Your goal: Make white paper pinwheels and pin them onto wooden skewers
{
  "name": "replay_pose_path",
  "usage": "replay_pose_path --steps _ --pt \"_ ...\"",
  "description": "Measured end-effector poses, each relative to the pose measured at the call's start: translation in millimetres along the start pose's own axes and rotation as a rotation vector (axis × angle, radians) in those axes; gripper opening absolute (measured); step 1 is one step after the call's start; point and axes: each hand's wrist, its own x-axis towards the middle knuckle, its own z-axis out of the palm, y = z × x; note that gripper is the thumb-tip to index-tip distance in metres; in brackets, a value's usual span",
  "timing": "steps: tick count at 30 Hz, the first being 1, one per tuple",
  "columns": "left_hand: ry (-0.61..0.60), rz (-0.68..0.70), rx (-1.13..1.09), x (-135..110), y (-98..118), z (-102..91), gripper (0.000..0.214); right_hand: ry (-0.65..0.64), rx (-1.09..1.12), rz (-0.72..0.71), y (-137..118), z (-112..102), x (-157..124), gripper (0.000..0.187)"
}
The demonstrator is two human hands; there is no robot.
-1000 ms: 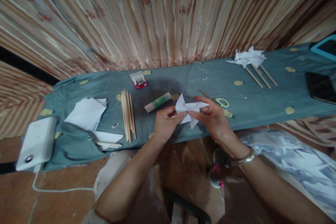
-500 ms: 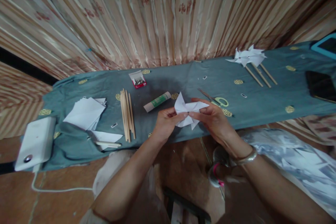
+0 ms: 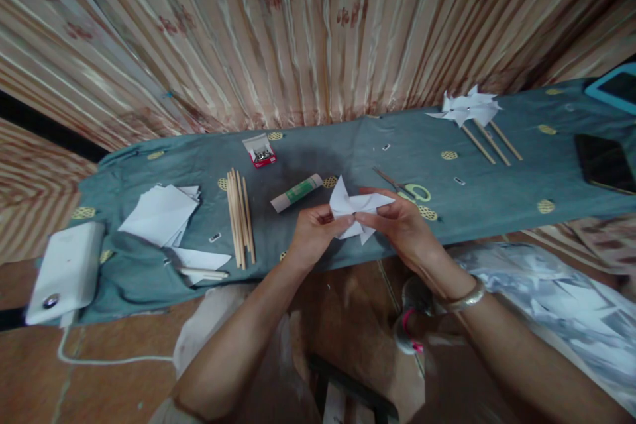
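Between my two hands is a white paper pinwheel [image 3: 342,202], its points folded in toward the middle. My left hand [image 3: 314,233] grips its left side, thumb pressed near the centre. From the right, my right hand [image 3: 397,220] pinches it too, that thumb meeting the left one at the centre. Whether a pin sits under the thumbs I cannot tell. Just behind my right hand lie scissors [image 3: 419,193] with yellow-green handles. A glue stick [image 3: 297,193] with a green label rests behind my left hand.
Wooden sticks [image 3: 239,218], a stack of white paper [image 3: 161,215], a red box of metal pins [image 3: 261,154] and a white power bank [image 3: 67,271] are on the left. Finished pinwheels on sticks [image 3: 470,108] and a black phone [image 3: 603,162] lie on the right.
My thumbs have shifted slightly at the pinwheel's centre, with both hands still holding it. The things on the cloth stay where they were; the view moves only a little.
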Motion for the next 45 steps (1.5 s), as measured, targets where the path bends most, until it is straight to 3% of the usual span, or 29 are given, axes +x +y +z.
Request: replay_pose_path --steps 13,23,31,36,41,45 --pt "-0.017 -0.020 -0.020 -3 -1 -1.9 0.034 -0.051 0.060 0.027 2 3 0 0.047" --pt "0.054 0.035 0.036 -1 -12 -4.4 0.037 -0.096 0.143 0.062 0 12 -4 0.027" --pt "0.068 0.032 0.006 0 -16 -4.4 0.040 -0.093 0.114 0.091 5 14 -2 0.028" --pt "0.052 0.041 0.029 1 -8 -5.6 0.040 -0.069 0.122 0.066 1 16 0 0.030" --pt "0.148 0.110 0.096 0 11 -24.6 0.043 -0.047 0.107 0.050 -1 7 5 0.027" --pt "0.336 0.271 0.307 3 32 -64.1 0.039 -0.070 0.066 0.038 1 -2 7 0.023"
